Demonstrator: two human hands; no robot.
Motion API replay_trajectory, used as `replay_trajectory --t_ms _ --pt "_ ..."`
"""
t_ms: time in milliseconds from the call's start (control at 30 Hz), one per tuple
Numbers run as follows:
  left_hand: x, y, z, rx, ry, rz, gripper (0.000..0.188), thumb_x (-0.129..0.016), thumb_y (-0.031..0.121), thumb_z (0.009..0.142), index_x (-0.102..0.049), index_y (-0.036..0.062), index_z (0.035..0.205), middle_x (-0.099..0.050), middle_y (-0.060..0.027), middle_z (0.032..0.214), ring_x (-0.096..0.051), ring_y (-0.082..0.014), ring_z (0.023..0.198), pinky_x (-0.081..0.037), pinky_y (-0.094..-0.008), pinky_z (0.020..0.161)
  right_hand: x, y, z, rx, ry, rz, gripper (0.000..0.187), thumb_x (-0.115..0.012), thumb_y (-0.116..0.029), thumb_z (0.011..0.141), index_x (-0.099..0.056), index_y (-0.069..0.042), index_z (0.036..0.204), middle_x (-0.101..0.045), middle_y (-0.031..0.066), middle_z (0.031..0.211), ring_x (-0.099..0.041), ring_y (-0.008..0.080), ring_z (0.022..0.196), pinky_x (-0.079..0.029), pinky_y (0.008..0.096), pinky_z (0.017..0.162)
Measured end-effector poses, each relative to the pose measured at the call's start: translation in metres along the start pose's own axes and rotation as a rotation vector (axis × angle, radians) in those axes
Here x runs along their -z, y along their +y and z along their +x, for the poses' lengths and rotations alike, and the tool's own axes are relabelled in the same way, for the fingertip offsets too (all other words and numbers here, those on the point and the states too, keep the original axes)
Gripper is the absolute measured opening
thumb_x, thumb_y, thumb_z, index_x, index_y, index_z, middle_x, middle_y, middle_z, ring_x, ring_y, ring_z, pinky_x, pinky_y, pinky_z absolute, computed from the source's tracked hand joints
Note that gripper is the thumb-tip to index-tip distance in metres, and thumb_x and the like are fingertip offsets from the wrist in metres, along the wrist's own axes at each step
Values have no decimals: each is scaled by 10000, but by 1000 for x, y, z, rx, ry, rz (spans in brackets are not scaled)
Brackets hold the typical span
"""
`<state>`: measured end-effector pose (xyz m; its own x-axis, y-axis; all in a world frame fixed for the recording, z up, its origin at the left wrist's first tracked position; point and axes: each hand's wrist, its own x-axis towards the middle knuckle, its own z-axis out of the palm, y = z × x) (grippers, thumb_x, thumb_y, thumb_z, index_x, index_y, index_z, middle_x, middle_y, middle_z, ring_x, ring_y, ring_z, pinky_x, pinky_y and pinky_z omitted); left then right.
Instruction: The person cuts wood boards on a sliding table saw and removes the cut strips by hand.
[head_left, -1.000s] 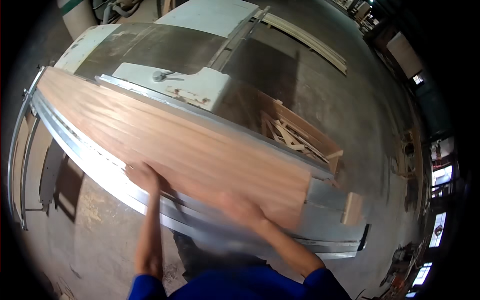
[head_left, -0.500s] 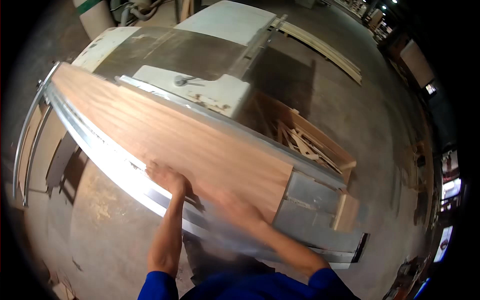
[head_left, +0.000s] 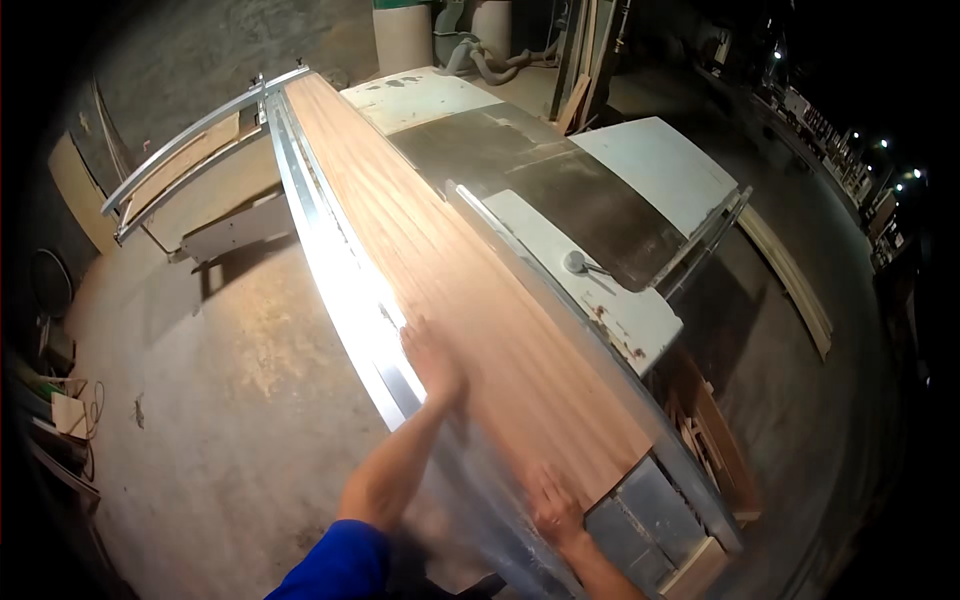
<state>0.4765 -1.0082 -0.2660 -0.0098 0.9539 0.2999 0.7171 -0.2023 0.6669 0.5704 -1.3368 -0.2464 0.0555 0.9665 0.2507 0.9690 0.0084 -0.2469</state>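
One long reddish-brown veneered wood panel [head_left: 440, 270], smooth and finely striped, lies on one sliding saw table with a bright metal rail [head_left: 345, 290], running from 11 o'clock down to 5 o'clock. Two hands press on it: the left hand [head_left: 432, 360] lies flat, fingers spread, at its left edge; the right hand [head_left: 553, 508] rests open-palmed on its near end. A crate of wood offcuts [head_left: 710, 450] sits at 4 o'clock.

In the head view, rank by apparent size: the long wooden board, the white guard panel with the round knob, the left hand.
1. Long wooden board
2. White guard panel
3. Left hand, though it sits nearer the camera, so it looks enlarged.
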Motion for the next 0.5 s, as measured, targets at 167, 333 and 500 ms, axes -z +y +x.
replay_trajectory --t_ms 167,333,500 --pt "-6 -20 55 -24 20 33 645 -479 19 884 -280 -44 1495 -265 -353 1521 -204 -506 1447 -139 -551 1216 -5 -9 55 62 23 26 382 -647 -109 886 -635 -7 1253 -623 185 1297 -575 371 1247 -466 448 1062" --pt "18 -68 106 -56 -19 -35 649 -566 170 918 -332 -63 1477 -346 -264 1529 -229 -416 1473 -144 -504 1230 -21 -18 115 29 18 -15 365 -634 -105 886 -645 -5 1237 -627 180 1296 -581 355 1242 -474 451 1053" --pt "61 -160 101 324 87 179 818 -640 405 908 -320 -86 1478 -364 -283 1513 -298 -433 1426 -239 -492 1187 -47 -27 164 39 18 -79 352 -619 -111 885 -650 0 1218 -626 172 1302 -581 329 1248 -481 429 1052"
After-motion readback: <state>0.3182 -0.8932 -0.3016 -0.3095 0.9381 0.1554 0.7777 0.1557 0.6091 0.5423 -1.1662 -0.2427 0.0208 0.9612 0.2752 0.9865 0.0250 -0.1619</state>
